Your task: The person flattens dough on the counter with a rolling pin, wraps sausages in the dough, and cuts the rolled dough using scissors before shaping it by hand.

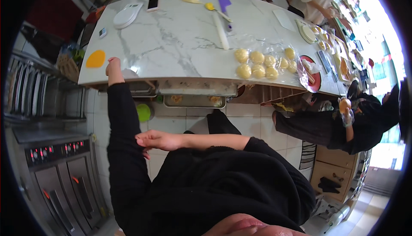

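Note:
My left arm (124, 120) reaches forward in a black sleeve. My left hand (113, 69) is over the near left edge of the marble-patterned table, its fingers curled in with nothing visible in them. Just left of it lies a flat orange dough scraper (95, 59). Bent across my body, my right hand (159, 140) pinches the black sleeve (138, 138) of the left arm around the elbow. Several pale yellow dough balls (257, 57), partly under clear plastic film, sit toward the table's near right, away from both hands.
A white scale (128, 15), a phone (152, 4), a rolling pin (221, 32) and a purple spatula (223, 3) lie on the table (171, 38). Metal trays (195, 102) stick out beneath it. A person (365, 118) at right holds a round bun. Ovens (62, 184) stand left.

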A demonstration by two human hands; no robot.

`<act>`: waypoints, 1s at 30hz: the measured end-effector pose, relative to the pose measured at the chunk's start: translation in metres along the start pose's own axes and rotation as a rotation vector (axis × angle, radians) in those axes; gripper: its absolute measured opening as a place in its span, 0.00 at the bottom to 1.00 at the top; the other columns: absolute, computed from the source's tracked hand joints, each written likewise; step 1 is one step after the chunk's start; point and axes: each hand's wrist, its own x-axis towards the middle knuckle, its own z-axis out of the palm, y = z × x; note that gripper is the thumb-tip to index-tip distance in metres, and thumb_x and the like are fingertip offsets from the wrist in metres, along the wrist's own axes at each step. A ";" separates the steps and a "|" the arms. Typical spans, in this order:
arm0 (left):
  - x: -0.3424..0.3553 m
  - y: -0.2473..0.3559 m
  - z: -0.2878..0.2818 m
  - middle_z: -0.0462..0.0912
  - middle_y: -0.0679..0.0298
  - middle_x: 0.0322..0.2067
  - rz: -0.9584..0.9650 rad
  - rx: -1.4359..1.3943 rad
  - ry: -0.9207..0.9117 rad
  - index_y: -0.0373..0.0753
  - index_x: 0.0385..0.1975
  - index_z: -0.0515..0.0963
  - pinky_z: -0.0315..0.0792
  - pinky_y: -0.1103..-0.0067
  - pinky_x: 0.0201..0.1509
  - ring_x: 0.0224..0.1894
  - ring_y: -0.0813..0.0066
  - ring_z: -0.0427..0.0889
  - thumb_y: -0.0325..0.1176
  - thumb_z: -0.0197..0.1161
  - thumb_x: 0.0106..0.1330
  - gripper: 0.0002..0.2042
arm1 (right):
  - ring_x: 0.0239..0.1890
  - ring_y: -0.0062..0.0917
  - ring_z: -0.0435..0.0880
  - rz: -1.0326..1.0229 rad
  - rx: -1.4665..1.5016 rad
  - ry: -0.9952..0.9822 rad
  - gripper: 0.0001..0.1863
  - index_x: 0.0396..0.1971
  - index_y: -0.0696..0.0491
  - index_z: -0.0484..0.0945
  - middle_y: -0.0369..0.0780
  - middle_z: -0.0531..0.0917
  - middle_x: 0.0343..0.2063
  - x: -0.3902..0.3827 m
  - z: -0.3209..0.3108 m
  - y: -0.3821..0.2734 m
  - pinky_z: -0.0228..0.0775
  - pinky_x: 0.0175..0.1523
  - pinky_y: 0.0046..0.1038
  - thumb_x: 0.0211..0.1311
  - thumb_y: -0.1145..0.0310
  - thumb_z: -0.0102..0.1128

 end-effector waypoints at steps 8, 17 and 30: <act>-0.118 -0.080 -0.072 0.71 0.65 0.28 -0.102 0.877 -0.916 0.42 0.35 0.70 0.66 0.77 0.33 0.29 0.72 0.69 0.32 0.48 0.57 0.08 | 0.20 0.19 0.72 0.350 -0.933 1.301 0.08 0.25 0.57 0.75 0.39 0.76 0.17 -0.287 -0.132 -0.092 0.64 0.23 0.24 0.50 0.67 0.55; -0.107 -0.249 -0.236 0.69 0.62 0.36 0.222 2.174 -1.052 0.44 0.48 0.62 0.65 0.78 0.39 0.37 0.75 0.68 0.39 0.56 0.52 0.23 | 0.51 0.44 0.60 0.292 -1.572 1.618 0.32 0.45 0.58 0.60 0.50 0.65 0.46 -0.336 -0.189 -0.131 0.53 0.55 0.34 0.35 0.72 0.64; -0.135 -0.242 -0.220 0.72 0.59 0.29 -0.332 2.258 -1.059 0.35 0.50 0.52 0.67 0.82 0.20 0.20 0.79 0.71 0.25 0.51 0.54 0.24 | 0.39 0.22 0.73 0.208 -0.542 1.571 0.31 0.49 0.56 0.62 0.38 0.73 0.35 -0.399 -0.142 -0.138 0.67 0.41 0.23 0.38 0.77 0.60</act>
